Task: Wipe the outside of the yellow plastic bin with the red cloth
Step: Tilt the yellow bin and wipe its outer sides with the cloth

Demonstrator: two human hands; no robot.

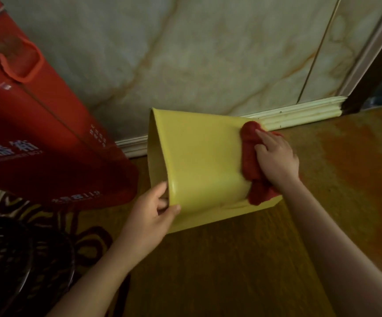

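The yellow plastic bin (199, 161) lies tipped on its side on the wooden floor, its open mouth turned left and its base toward the right. My left hand (153, 213) grips the rim at the lower left, thumb on the outside wall. My right hand (274, 156) presses the red cloth (250, 154) flat against the bin's outer wall near the base end. The cloth is bunched and runs from the top edge down to the lower right corner of the bin.
A red box with a handle and white lettering (36, 124) stands at the left, close to the bin's mouth. A marble wall with a pale skirting board (299, 110) is right behind the bin. A dark mesh object (13, 259) sits at the lower left.
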